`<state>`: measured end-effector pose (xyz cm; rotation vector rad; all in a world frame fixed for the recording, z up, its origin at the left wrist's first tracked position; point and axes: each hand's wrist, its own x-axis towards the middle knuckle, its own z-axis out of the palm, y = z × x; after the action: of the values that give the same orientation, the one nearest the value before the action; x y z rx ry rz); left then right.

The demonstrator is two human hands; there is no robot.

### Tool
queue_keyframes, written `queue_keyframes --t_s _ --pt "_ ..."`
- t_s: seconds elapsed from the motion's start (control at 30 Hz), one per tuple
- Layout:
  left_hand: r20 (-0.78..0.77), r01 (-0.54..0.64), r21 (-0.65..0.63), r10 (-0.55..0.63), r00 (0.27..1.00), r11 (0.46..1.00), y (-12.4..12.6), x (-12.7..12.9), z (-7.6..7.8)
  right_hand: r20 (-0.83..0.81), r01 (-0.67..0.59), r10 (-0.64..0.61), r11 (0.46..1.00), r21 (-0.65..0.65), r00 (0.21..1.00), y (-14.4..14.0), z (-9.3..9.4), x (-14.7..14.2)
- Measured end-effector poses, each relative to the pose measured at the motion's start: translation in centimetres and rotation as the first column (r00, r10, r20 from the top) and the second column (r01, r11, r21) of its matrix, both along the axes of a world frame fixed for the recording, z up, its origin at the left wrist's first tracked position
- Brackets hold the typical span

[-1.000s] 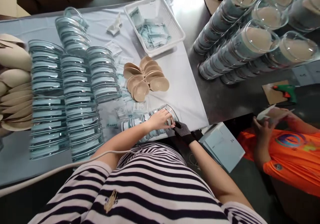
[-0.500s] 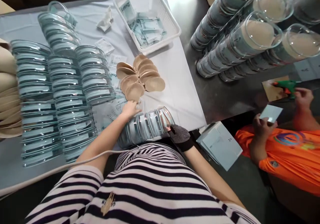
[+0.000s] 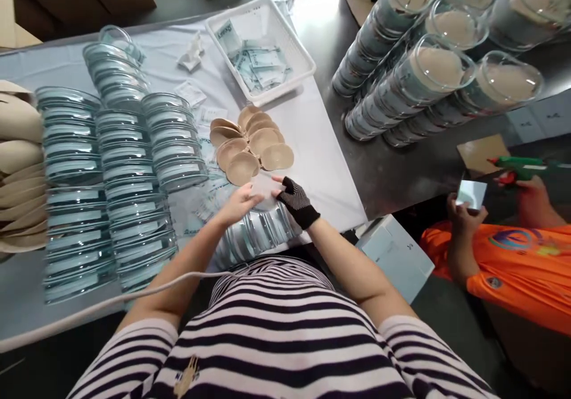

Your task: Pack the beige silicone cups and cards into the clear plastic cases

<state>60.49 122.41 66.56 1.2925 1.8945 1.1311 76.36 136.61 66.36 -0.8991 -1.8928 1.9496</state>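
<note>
My left hand point(image 3: 241, 203) is bare, its fingertips pinching the left side of a thin whitish translucent sheet point(image 3: 264, 186). A black fingerless glove with pale dots covers my right hand point(image 3: 295, 200), whose fingers grip the sheet's right side. Whether it is a bag or a single sheet, I cannot tell. Just beyond lie beige bra cups point(image 3: 242, 168), fanned out in overlapping pairs. Below my hands, close to my body, a row of clear round plastic cases point(image 3: 254, 232) lies on its side, partly hidden by my wrists.
Stacks of clear cases point(image 3: 129, 176) fill the left, beside more beige cups point(image 3: 20, 191). A white basket point(image 3: 307, 69) holds printed packets. Tall stacks of filled cases point(image 3: 401, 96) stand right. A co-worker in orange point(image 3: 513, 256) holds a green glue gun point(image 3: 520, 164) and a white card.
My right hand has left the right end of the case row and come up to the middle. The whitish sheet is now stretched between both hands. The co-worker's glue gun has been lifted.
</note>
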Motion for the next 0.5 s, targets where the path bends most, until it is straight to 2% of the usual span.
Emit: queue_keyframes --t_s 0.07,0.1,0.17,0.2,0.23,0.27,0.33,0.4,0.43,0.47,0.5 --pt "-0.08 -0.126 0.135 0.137 0.987 0.983 0.1 2.1 0.5 -0.009 -0.007 0.005 0.974 -0.225 1.0 -0.4 -0.1 -1.4" --pt "-0.089 -0.206 0.184 0.225 0.97 0.961 0.2 3.0 0.3 -0.001 -0.026 0.027 0.942 -0.334 1.0 -0.7 -0.2 -1.5" --pt "-0.03 -0.383 0.201 0.396 0.918 0.902 0.8 4.2 -0.7 -0.018 -0.096 0.101 0.864 -0.495 0.995 -1.1 -0.5 -1.2" --pt "0.016 -0.463 0.172 0.468 0.884 0.869 1.2 4.6 -1.4 -0.038 -0.119 0.117 0.845 -0.522 0.992 -1.1 -0.8 -0.8" --pt "0.058 -0.522 0.133 0.519 0.853 0.843 1.9 4.7 -2.2 -0.048 -0.11 0.099 0.854 -0.508 0.994 -1.0 -1.1 -0.3" --pt "0.091 -0.546 0.1 0.539 0.838 0.832 2.8 4.6 -2.9 -0.043 -0.073 0.06 0.886 -0.457 0.997 -0.7 -1.4 0.0" --pt "0.1 -0.537 0.104 0.529 0.843 0.837 5.2 3.1 -3.9 0.01 0.057 -0.057 0.961 -0.271 0.998 0.3 -2.1 0.6" --pt "-0.027 -0.542 0.155 0.552 0.833 0.826 8.3 0.2 -4.4 0.083 0.179 -0.175 0.982 -0.055 0.981 1.9 -2.7 0.9" --pt "-0.143 -0.561 0.152 0.579 0.803 0.814 9.8 -1.7 -4.4 0.118 0.196 -0.199 0.98 0.041 0.973 2.7 -2.8 1.1" --pt "-0.268 -0.572 0.087 0.573 0.775 0.815 11.2 -3.6 -4.2 0.157 0.186 -0.204 0.975 0.125 0.966 3.6 -2.9 1.2" --pt "-0.368 -0.569 -0.033 0.519 0.771 0.822 12.3 -5.5 -3.9 0.201 0.155 -0.195 0.967 0.2 0.96 4.4 -2.8 1.3"
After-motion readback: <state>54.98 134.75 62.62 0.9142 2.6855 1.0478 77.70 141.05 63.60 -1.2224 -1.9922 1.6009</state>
